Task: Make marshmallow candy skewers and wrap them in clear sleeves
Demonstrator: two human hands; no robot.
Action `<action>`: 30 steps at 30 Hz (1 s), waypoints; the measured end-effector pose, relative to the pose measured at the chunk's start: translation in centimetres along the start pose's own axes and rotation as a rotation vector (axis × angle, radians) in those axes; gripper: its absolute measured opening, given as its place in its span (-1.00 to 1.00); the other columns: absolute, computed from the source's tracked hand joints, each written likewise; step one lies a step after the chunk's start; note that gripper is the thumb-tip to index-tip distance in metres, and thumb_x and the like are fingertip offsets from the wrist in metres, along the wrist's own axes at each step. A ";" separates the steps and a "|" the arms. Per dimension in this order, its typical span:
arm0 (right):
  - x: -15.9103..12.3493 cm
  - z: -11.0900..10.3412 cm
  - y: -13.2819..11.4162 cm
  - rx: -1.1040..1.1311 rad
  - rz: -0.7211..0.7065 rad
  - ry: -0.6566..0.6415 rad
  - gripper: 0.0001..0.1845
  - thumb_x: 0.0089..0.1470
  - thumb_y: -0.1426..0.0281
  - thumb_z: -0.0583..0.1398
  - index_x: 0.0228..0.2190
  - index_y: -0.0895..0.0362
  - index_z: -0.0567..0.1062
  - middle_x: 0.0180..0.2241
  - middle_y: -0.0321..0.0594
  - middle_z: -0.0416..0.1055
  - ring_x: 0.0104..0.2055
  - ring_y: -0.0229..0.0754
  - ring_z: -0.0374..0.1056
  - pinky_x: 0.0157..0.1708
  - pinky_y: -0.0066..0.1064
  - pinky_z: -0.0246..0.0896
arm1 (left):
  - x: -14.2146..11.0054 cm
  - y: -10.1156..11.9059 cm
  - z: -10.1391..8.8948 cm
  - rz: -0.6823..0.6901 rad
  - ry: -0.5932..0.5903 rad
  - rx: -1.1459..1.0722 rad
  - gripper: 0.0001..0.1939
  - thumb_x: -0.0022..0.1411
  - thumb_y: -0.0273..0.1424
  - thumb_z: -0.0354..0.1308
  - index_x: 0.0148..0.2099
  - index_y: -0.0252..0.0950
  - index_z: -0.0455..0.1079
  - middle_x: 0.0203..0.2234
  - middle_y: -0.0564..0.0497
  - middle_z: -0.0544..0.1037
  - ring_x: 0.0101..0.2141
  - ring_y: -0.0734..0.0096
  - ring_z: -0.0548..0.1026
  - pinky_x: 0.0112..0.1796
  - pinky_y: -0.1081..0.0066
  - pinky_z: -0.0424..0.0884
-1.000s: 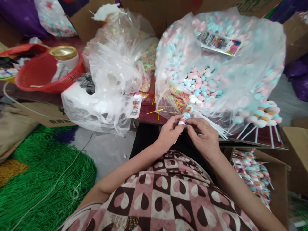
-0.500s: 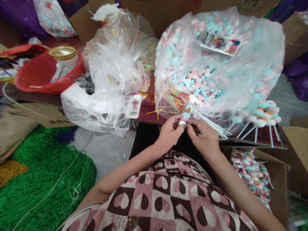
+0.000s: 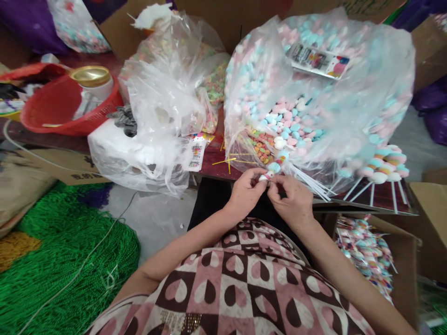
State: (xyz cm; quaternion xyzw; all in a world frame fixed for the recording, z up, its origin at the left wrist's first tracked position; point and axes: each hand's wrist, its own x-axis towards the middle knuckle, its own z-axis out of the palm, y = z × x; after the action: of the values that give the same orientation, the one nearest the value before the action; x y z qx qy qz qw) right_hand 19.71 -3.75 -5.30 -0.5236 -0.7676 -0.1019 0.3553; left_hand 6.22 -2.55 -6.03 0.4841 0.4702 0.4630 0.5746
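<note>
A marshmallow skewer (image 3: 274,168) in pale blue, white and pink, with an orange band near its top, points up and to the right between my hands. My left hand (image 3: 247,191) is closed around its lower end. Fingertips of my right hand (image 3: 291,196) pinch at that same lower end, touching or almost touching the left thumb; what exactly they grip there is hidden. Just beyond lie several gold twist ties (image 3: 225,162) and a bundle of white sticks (image 3: 312,183). Orange and green candy rings (image 3: 260,142) sit in clear plastic close to the skewer.
A large clear bag of marshmallows (image 3: 370,88) covers the table's right side, with finished marshmallow skewers (image 3: 384,163) beside it. Leftward are crumpled plastic bags (image 3: 164,97) and a red basket (image 3: 45,109). A carton (image 3: 405,260) of wrapped sweets stands below right; green cords (image 3: 77,260) lie left.
The skewer's top has tipped to the right. My right hand has shifted slightly left and down, bringing its fingertips in against the skewer's lower end; my left hand stays nearly still.
</note>
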 end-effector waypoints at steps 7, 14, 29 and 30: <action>-0.4 -0.1 1.0 0.193 0.140 -0.044 -0.89 0.06 0.48 0.14 -0.43 0.08 0.47 -0.51 -0.29 0.52 -0.53 -0.23 0.40 -0.47 -0.40 0.30 | 0.2 0.2 -0.5 0.158 -0.033 0.220 -0.88 0.13 -0.46 0.16 -0.22 -0.27 0.37 -0.33 0.07 0.41 -0.35 0.53 0.36 -0.27 0.47 0.29; -0.9 -0.3 0.4 0.586 0.466 -0.118 -0.85 0.16 0.32 0.18 -0.24 0.09 0.50 -0.41 -0.25 0.53 -0.44 -0.20 0.46 -0.38 -0.33 0.41 | 0.0 0.5 0.0 0.042 -0.038 -0.037 -0.87 0.12 -0.41 0.20 -0.27 -0.27 0.32 -0.40 0.10 0.40 -0.39 0.55 0.37 -0.28 0.49 0.31; -1.4 -0.2 0.5 0.705 0.641 -0.083 -0.82 0.13 0.25 0.22 -0.32 0.11 0.52 -0.52 -0.29 0.52 -0.53 -0.20 0.45 -0.48 -0.34 0.41 | 0.2 1.4 -0.2 -0.380 -0.197 -0.527 -0.55 -0.01 -0.24 0.38 -0.09 -0.30 0.39 -0.35 0.04 0.50 -0.41 0.53 0.45 -0.41 0.48 0.30; -1.3 -0.3 0.5 0.721 0.646 -0.089 -0.82 0.14 0.25 0.21 -0.33 0.11 0.51 -0.53 -0.30 0.50 -0.55 -0.21 0.43 -0.50 -0.35 0.40 | 0.2 1.5 -0.2 -0.404 -0.233 -0.551 -0.57 -0.02 -0.26 0.38 -0.11 -0.30 0.41 -0.37 0.04 0.49 -0.41 0.54 0.44 -0.41 0.48 0.28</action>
State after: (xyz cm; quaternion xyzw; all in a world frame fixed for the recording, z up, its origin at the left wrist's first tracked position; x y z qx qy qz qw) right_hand 20.55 -4.67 -6.03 -0.5825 -0.5668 0.3084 0.4942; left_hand 5.91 -2.22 -4.55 0.2577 0.3453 0.3915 0.8131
